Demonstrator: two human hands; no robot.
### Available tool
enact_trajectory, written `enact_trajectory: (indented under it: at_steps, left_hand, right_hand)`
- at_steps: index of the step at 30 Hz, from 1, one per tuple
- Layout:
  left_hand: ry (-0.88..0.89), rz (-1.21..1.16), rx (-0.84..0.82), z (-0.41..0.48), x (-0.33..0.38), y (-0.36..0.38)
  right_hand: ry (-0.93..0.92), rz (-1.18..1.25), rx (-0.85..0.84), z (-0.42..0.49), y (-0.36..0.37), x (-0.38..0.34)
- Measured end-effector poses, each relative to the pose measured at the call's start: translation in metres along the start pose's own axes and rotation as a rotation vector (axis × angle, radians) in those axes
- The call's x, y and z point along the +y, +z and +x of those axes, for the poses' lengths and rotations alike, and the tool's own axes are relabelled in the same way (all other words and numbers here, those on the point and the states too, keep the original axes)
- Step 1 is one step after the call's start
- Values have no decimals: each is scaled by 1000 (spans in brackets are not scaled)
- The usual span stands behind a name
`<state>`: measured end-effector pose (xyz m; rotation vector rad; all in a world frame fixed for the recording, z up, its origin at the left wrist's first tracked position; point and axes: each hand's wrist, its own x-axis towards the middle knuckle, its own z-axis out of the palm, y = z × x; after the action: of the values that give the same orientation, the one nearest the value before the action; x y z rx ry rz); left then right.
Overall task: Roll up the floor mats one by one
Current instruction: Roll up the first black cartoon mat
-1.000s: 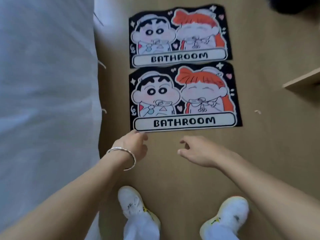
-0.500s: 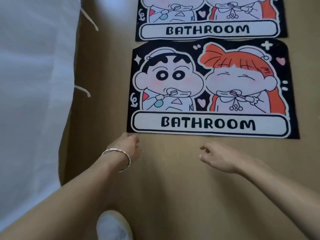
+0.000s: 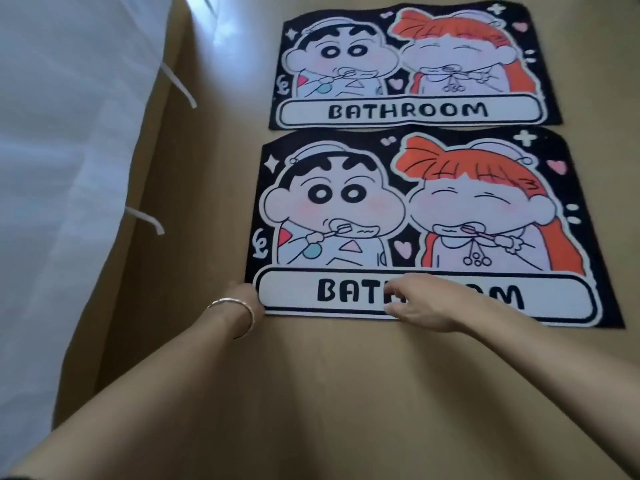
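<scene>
Two matching black floor mats with cartoon figures and the word BATHROOM lie flat on the tan floor. The far mat (image 3: 412, 64) sits just beyond the near mat (image 3: 426, 216), their edges almost touching. My left hand (image 3: 242, 299), with a silver bangle on the wrist, is at the near mat's near left corner; its fingers vanish under that corner and I cannot see how they lie. My right hand (image 3: 422, 303) rests on the near edge over the lettering, fingers loosely bent, thumb by the edge.
A white bed sheet (image 3: 62, 168) hangs along the left side, with two white ties (image 3: 149, 220) sticking out over the floor. Bare tan floor (image 3: 346, 393) stretches between me and the mats.
The view has dropped closer to the floor. Both hands have reached forward: the left one to the near mat's corner, the right one from the bare floor onto its near edge.
</scene>
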<state>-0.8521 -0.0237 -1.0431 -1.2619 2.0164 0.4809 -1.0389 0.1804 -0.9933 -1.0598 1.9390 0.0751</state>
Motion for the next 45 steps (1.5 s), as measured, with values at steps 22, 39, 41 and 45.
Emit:
enact_trajectory:
  at_steps: [22, 39, 41, 45]
  left_hand:
    - [675, -501, -811, -191, 176, 157]
    - [1417, 1029, -110, -119, 160, 113]
    - [1453, 1064, -89, -118, 149, 120]
    - [1476, 1014, -52, -117, 135, 128]
  right_hand:
    - [398, 350, 76, -104, 84, 106]
    - [426, 391, 170, -155, 209, 62]
    - [398, 347, 182, -148, 207, 52]
    - [375, 210, 167, -136, 208, 42]
